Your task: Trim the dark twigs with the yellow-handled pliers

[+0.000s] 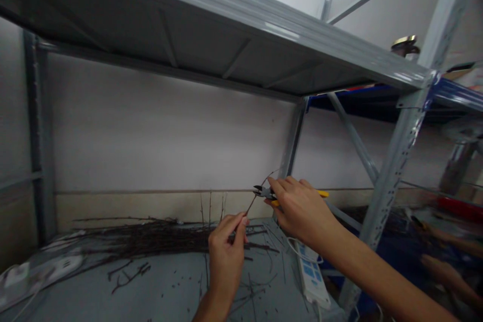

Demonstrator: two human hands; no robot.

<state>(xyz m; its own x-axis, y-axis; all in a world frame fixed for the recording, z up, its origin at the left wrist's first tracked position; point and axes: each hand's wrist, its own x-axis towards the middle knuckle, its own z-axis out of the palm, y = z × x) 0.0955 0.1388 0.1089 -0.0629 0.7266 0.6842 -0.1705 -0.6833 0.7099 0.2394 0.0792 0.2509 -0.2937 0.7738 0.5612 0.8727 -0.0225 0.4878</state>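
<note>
My left hand [228, 241] pinches a thin brown twig [251, 204] between thumb and fingertips, and the twig slants up to the right. My right hand [296, 206] is wrapped around diagonal cutting pliers [265, 192] with yellow handles. The dark jaws of the pliers point left and sit at the twig, a little above my left fingertips. Whether the blades press on the twig I cannot tell. Past the jaws, the twig's thin end rises above my right hand. Below and to the left, a pile of dark twigs [151, 239] lies on the grey shelf surface [158, 297].
A white power strip [314, 276] lies to the right, another [62, 267] at the left. Short cut pieces [128, 276] are scattered on the surface. A metal shelf [241, 25] hangs overhead, with an upright post [394, 161] at right. Beyond it, another person's hands [445, 266] appear blurred.
</note>
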